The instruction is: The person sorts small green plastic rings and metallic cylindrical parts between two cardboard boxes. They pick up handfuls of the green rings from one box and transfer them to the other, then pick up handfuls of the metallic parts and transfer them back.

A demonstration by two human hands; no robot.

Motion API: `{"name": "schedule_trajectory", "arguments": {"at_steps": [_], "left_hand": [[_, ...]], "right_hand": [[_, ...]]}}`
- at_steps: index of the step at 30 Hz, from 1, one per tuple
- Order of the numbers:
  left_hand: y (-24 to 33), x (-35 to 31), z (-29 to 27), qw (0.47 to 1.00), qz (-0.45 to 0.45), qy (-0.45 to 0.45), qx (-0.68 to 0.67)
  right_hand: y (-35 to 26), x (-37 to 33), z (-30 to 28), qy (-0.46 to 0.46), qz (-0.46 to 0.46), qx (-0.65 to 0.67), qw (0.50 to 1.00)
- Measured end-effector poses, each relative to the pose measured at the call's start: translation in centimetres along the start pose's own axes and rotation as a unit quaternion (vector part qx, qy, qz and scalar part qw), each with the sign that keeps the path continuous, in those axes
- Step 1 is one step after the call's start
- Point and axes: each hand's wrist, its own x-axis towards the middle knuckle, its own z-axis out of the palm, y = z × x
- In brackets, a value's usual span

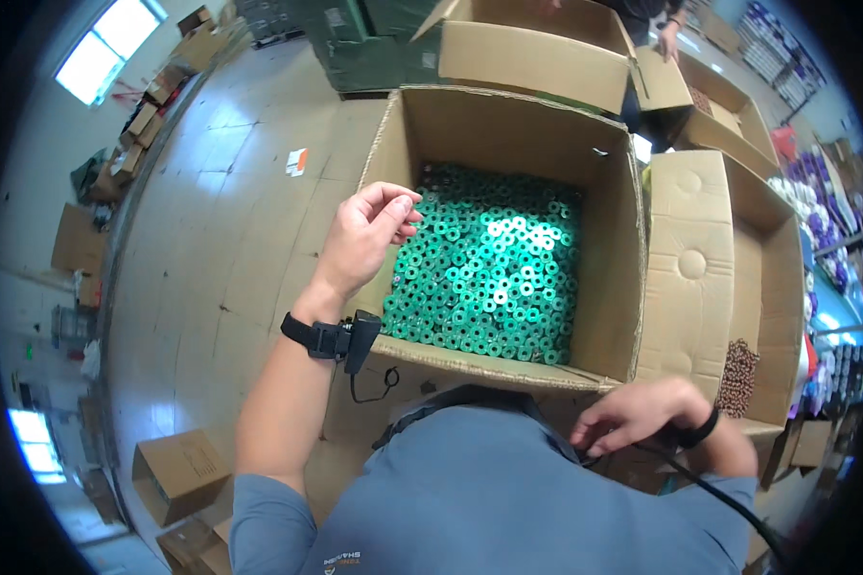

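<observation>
A deep cardboard box (523, 125) stands open in front of me. Many small green pieces with pale, ring-shaped ends (479, 268) are packed upright across its bottom. My left hand (369, 230) is over the box's left wall, its fingers curled and thumb tip close to the forefinger; whatever may be between them is too small or hidden to make out. Down by my waist, past the near right corner of the box, my right hand (642, 414) has its fingers bent inward beside a dark strap or cable. Its fingertips are partly hidden, so any held thing cannot be identified.
To the right stands another open carton (772, 249) with copper-brown pieces (738, 379) in its near end. Beyond are more open cartons (537, 57) and a co-worker's hand (669, 40). A dark green stack (374, 43) rises behind. Another box (180, 470) lies on the left floor.
</observation>
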Motion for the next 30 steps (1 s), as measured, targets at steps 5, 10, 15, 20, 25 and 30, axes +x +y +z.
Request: {"name": "schedule_trajectory", "arguments": {"at_steps": [5,10,15,20,25,30], "left_hand": [[0.0,5.9,0.3,0.999,-0.022,-0.041,-0.012],[0.1,9.3,1.5,0.985,-0.008,-0.045,-0.167],[-10.4,9.8,3.1,0.971,-0.134,-0.019,-0.195],[-13.6,9.8,2.8,0.952,-0.239,0.053,-0.182],[-13.2,9.5,2.3,0.946,-0.248,0.068,-0.197],[-14.3,9.7,2.1,0.942,-0.254,0.087,-0.201]], "right_hand": [[-10.4,-5.0,-12.1,0.106,-0.114,-0.051,0.987],[-11.4,5.8,-23.7,0.293,0.006,-0.211,0.933],[1.4,25.0,-28.6,0.41,0.099,-0.229,0.877],[6.4,30.3,-25.2,0.544,0.205,-0.106,0.806],[8.0,32.1,-24.4,0.547,0.212,-0.152,0.795],[7.9,32.5,-23.7,0.603,0.159,-0.121,0.772]]}}
